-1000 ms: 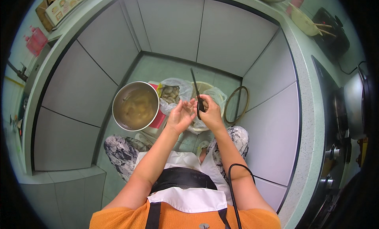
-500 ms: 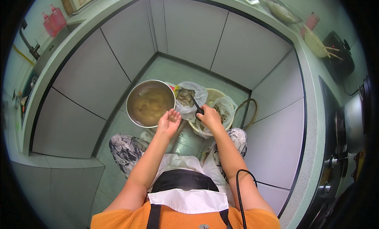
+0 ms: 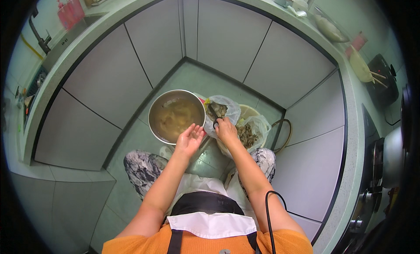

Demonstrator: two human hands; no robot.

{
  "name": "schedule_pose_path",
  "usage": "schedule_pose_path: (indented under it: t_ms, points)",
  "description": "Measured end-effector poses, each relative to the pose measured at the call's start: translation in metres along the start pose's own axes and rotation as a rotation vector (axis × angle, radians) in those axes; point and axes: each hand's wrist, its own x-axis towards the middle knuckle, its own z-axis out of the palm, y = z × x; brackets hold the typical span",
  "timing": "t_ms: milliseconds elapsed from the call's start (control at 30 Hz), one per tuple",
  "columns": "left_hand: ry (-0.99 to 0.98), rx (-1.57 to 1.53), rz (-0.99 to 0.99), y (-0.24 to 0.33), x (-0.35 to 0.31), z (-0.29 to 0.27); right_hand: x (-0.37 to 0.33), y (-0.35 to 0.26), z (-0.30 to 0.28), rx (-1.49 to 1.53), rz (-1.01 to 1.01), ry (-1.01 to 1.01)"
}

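Note:
My right hand (image 3: pixel 227 129) grips black-handled scissors (image 3: pixel 215 122), their blades reaching over a clear plastic bag (image 3: pixel 234 107) that holds wet, greyish-brown pieces (image 3: pixel 219 109); their kind is unclear. My left hand (image 3: pixel 189 139) lies palm up at the near right rim of a round metal pot (image 3: pixel 150 122), fingers stretched out and nothing visible on them. Cloudy brown water fills the pot, with pale lumps under the surface. Beside my right hand, a second clear bag (image 3: pixel 264 125) lines a cream basin (image 3: pixel 248 110) and holds brownish scraps (image 3: pixel 247 136).
A hose (image 3: pixel 289 130) loops out to the right of the basin. Grey cabinets (image 3: pixel 227 35) enclose the floor spot. A sink counter with pink pump bottles (image 3: pixel 71 11) is at the left; a stove (image 3: pixel 369 179) and a metal pot (image 3: pixel 392 157) stand at the right. My knees flank the work area.
My right hand has shifted left with the scissors, from over the basin toward the bag of greyish pieces. More of the scraps in the basin shows. The whole view has shifted slightly.

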Motion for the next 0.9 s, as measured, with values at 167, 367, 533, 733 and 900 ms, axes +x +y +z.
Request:
schedule_pose_path:
  t_ms: [167, 367, 533, 733, 900]
  points:
    - [-0.071, -0.037, -0.029, -0.005, 0.007, 0.005, -0.005, 0.008, 0.000, -0.011, -0.042, 0.053]
    - [-0.185, -0.067, -0.064, -0.010, 0.009, 0.010, -0.003, 0.014, -0.008, 0.126, -0.107, 0.130]
    - [-0.250, -0.006, -0.092, -0.021, 0.005, 0.025, -0.004, 0.001, -0.053, 0.231, -0.057, 0.119]
    - [-0.345, 0.101, -0.135, -0.055, -0.003, 0.046, -0.031, -0.003, -0.121, 0.340, -0.126, 0.132]
    - [-0.440, 0.139, -0.144, -0.094, -0.007, 0.062, -0.055, 0.012, -0.146, 0.427, -0.134, 0.186]
